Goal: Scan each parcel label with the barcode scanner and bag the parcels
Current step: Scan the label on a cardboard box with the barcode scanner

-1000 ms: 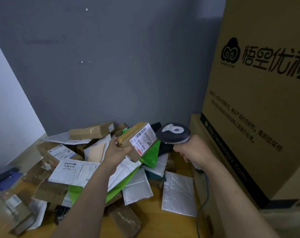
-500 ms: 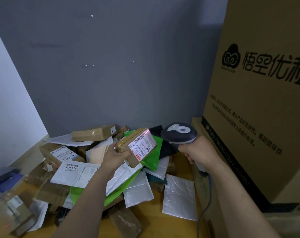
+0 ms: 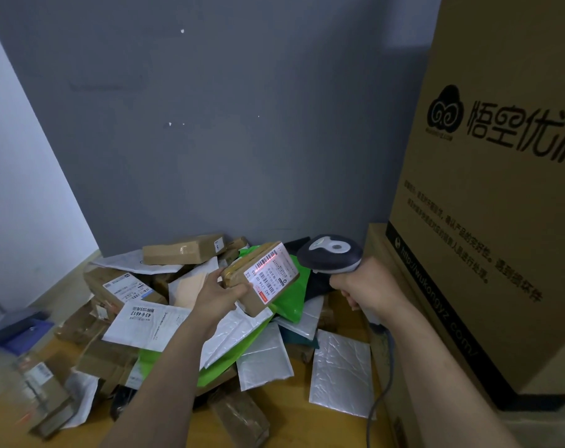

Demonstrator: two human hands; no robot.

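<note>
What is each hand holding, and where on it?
Left hand grips the brown parcel by its left end; right hand grips the scanner by its handle.

A parcel [image 3: 261, 281], held in the left hand [image 3: 216, 297], sits above a pile [image 3: 145, 321] of parcels. The scanner [image 3: 331, 255], in the right hand [image 3: 368, 286], is just right of it. A wall [image 3: 210, 140] stands behind the pile, and stacked boxes [image 3: 500, 253] stand to the right.

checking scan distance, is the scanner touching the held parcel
Apart. The head view shows a strip of green bag between the scanner and the parcel; only its red line reaches the label.
</note>
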